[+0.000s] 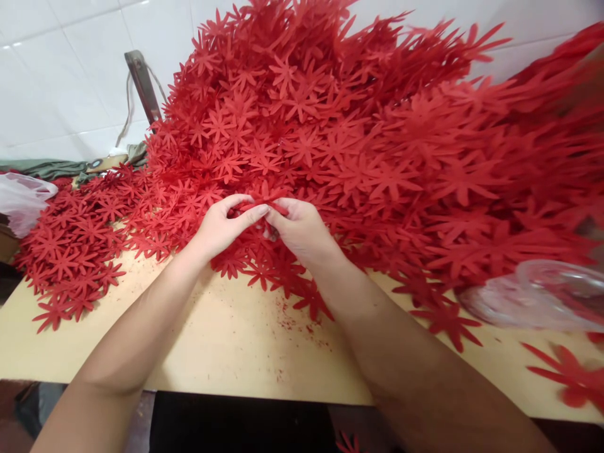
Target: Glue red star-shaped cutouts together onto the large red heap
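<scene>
My left hand (231, 221) and my right hand (298, 226) meet at the front of a big red heap, their thumbs nearly touching. Pinched between the fingers of both is a red flower-shaped cutout (265, 194) with long narrow petals; its lower part is hidden by the thumbs. Behind and around my hands rises the pile of similar red cutouts (302, 107), many-petalled and loosely stacked. A few loose ones (264, 272) lie on the pale table just below my wrists.
A smaller spread of red cutouts (70, 251) covers the table's left side. Clear plastic (519, 296) lies at right, a white plastic bag (23, 198) at far left. A dark upright bar (144, 88) stands by the tiled wall (70, 69). Red crumbs dot the tabletop (226, 352).
</scene>
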Motion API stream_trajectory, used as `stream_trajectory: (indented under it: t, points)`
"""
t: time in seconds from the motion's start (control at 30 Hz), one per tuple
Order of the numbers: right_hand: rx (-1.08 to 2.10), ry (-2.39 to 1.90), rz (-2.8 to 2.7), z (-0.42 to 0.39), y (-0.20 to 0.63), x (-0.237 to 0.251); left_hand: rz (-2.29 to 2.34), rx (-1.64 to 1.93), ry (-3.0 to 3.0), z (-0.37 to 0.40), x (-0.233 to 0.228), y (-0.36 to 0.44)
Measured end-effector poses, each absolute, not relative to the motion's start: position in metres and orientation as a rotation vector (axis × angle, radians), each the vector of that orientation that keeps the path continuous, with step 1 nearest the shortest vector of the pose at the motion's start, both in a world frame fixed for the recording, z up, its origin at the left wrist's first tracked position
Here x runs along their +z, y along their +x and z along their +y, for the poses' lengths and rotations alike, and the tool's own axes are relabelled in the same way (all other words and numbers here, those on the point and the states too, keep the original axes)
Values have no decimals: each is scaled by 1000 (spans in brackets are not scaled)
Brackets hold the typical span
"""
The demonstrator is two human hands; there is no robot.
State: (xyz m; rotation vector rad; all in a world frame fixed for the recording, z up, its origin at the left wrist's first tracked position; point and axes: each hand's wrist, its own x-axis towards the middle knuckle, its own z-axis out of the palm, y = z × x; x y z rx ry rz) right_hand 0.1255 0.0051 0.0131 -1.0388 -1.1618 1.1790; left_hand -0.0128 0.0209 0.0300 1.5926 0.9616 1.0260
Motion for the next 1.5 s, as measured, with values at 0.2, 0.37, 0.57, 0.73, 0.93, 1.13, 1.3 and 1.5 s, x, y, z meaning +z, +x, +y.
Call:
stream_trajectory:
  t: [0.2,0.37,0.57,0.73,0.93,1.13,1.3,1.5]
  points:
    - [1059,-993,-1221,5,121,13,858,1113,1371,18,29,-7]
    - [1322,-894,-1125,4,122,12,958,1237,1127,21,30,-9]
    - [1374,-941,-1024,4,124,13,1109,1306,971,29,31,-20]
    - [1511,-880,-971,5,124,8,1020,1223,993,27,30,-17]
    - [1611,-822,-958,3,123,7,967,1107,1011,26,30,-17]
    - [1546,-797,-878,2,121,11,984,1084,936,24,31,-17]
    - [1455,-850,-806,7,126,9,946,1244,778,34,39,-28]
    - [1381,-889,-754,10,131,10,938,1269,836,41,41,-41]
